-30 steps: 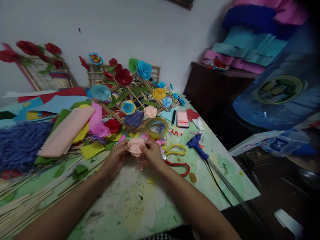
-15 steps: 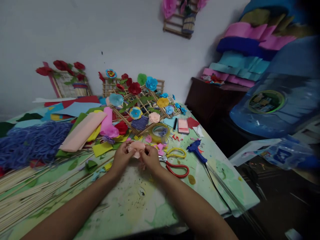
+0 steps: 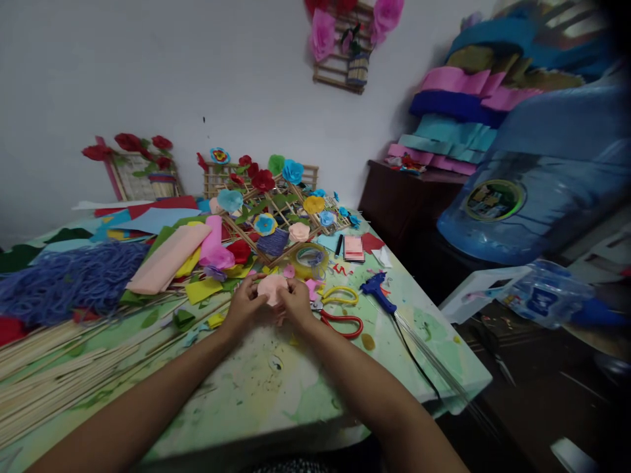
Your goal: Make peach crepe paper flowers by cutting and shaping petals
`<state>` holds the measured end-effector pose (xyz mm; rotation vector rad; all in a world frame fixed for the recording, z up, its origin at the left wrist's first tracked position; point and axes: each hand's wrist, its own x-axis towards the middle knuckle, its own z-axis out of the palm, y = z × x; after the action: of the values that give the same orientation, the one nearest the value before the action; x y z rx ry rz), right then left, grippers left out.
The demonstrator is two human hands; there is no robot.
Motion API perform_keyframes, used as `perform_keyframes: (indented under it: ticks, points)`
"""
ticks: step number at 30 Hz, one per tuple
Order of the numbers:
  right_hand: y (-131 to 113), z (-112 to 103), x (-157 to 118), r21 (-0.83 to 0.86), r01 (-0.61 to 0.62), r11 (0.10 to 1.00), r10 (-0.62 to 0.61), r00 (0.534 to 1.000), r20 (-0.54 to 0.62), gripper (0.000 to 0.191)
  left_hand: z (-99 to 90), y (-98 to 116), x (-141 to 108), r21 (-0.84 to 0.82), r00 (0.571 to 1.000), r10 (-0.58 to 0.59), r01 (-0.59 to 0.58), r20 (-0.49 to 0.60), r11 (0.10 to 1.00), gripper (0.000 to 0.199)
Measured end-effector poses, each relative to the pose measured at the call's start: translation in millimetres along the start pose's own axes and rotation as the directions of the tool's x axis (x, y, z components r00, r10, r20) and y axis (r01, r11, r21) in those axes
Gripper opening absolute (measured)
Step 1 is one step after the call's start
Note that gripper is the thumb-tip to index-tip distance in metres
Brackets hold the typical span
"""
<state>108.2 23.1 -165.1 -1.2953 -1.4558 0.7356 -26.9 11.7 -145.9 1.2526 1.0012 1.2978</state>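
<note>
Between my two hands is a small piece of pale pink crepe paper [image 3: 272,290], rounded at the top, with its lower part bunched. My left hand [image 3: 246,303] pinches its left side between thumb and fingers. On the opposite side my right hand [image 3: 294,302] grips it, the thumb lying over its front. Some fingertips are hidden behind the paper. Just right of my right hand lie scissors with one yellow and one red handle [image 3: 345,323]. A roll of clear tape [image 3: 308,259] sits beyond my hands, amid pink and yellow paper scraps.
A blue glue gun [image 3: 378,290] with its cord lies to the right. Blue yarn [image 3: 73,279], a pale pink crepe roll [image 3: 167,259] and bamboo sticks [image 3: 54,401] cover the left side. Paper flowers on a bamboo lattice [image 3: 286,207] stand behind. A large water bottle [image 3: 532,190] stands right of the table.
The camera view has shifted slightly. The pink paper now shows a broader, rounder face toward me; both hands still hold it at its sides.
</note>
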Motion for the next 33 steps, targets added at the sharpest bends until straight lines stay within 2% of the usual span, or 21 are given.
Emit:
perform_keyframes:
  ticks: [7,19,33]
  points:
    - [4,2,1,-0.002,0.016,1.000,-0.016,0.999,-0.047,0.015,0.9,2,-2,-0.138,0.999,0.002,0.005,0.052,0.990,0.055]
    - [-12,-4,-9,-0.126,0.112,0.986,-0.115,0.993,-0.020,0.020,1.3,4,-1,-0.077,0.999,-0.033,0.031,-0.026,0.997,0.066]
    - [-10,-9,-6,-0.253,0.131,0.959,-0.124,0.991,0.044,0.015,2.7,5,-4,-0.046,0.999,-0.042,0.042,0.017,0.998,0.058]
